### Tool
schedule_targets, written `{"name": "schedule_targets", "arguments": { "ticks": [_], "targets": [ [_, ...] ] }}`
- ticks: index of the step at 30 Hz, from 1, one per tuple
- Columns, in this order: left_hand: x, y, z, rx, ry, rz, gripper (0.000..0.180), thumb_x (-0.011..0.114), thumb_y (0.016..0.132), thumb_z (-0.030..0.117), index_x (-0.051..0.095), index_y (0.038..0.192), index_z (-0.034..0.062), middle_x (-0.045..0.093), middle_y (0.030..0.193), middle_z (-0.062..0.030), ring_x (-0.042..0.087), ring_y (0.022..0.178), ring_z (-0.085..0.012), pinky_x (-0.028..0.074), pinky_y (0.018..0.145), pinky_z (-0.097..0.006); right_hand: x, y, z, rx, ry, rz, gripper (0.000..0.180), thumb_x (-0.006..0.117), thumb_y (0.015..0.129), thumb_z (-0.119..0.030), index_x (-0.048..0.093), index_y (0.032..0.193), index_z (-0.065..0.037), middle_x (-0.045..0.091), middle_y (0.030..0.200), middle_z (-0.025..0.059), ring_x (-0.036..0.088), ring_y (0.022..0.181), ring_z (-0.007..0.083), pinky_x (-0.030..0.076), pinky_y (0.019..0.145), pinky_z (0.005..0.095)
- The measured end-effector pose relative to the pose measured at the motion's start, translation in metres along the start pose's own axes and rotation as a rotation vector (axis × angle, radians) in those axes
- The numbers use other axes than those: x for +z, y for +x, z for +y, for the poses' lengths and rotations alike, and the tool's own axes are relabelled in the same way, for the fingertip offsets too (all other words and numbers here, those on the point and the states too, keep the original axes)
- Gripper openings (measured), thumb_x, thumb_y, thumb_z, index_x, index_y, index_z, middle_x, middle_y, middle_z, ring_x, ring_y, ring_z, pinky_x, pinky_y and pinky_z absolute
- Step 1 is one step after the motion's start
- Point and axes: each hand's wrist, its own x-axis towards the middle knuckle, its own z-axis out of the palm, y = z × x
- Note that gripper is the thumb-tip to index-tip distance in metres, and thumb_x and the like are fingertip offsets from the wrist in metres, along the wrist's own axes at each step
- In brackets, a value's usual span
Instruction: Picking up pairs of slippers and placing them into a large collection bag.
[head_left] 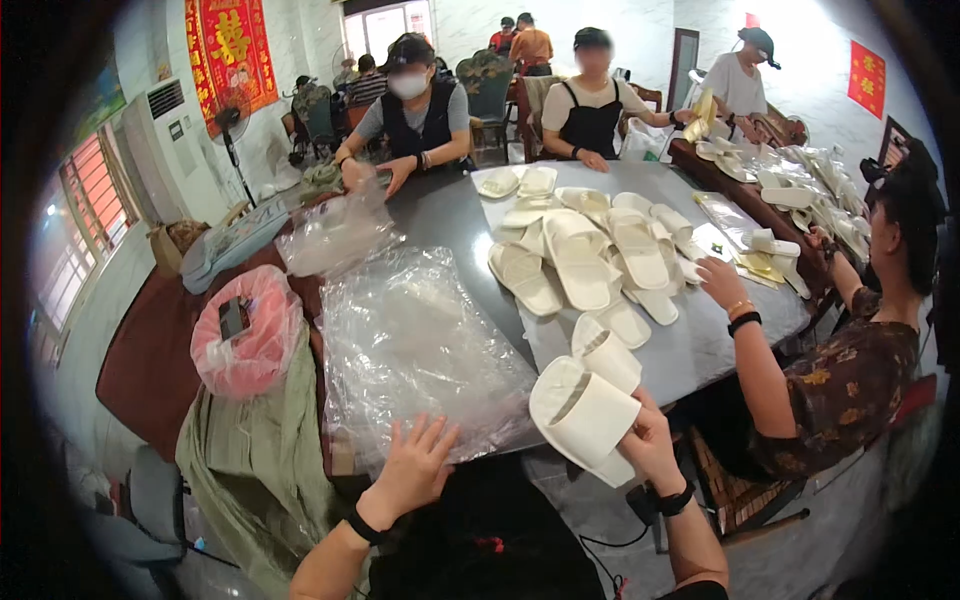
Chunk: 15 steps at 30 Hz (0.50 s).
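My right hand (655, 440) grips a pair of cream slippers (590, 415) at the table's near edge; the pair is tilted, one slipper lying partly behind the other. My left hand (415, 462) rests with fingers spread on the near edge of a stack of clear plastic bags (425, 340). Beyond the held pair, a pile of loose cream slippers (575, 255) covers the middle of the grey table (445, 205).
Left of the bags stands a pink plastic-lined container (245, 345) with a dark phone-like object on it, above green cloth (255, 450). A co-worker's hand (725, 285) reaches toward the pile from the right. Two people sit across the table, one handling clear bags (340, 235).
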Motion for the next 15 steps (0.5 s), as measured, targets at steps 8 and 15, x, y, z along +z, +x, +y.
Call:
{"name": "schedule_targets", "arguments": {
  "ticks": [8, 15],
  "targets": [
    [-0.026, 0.012, -0.026, -0.065, -0.327, 0.382, 0.018, 0.077, 0.082, 0.012, 0.067, 0.093, 0.0025, 0.073, 0.1, -0.0173, 0.069, 0.1, -0.0393, 0.054, 0.082, -0.045, 0.003, -0.002, -0.012, 0.057, 0.093, 0.044, 0.033, 0.058, 0.084, 0.008, 0.069, 0.116, 0.006, 0.056, 0.131, 0.0109, 0.058, 0.118, 0.02, 0.045, 0.097, 0.0289],
    [-0.044, -0.007, -0.045, -0.328, -0.43, 0.235, 0.013, 0.07, 0.085, 0.001, 0.062, 0.095, -0.002, 0.073, 0.104, -0.0207, 0.072, 0.095, -0.0352, 0.056, 0.076, -0.037, 0.008, 0.005, -0.02, 0.011, 0.038, 0.014, 0.033, 0.059, 0.083, 0.006, 0.068, 0.115, 0.008, 0.058, 0.129, 0.0115, 0.058, 0.116, 0.0206, 0.046, 0.096, 0.0294]
  ]
}}
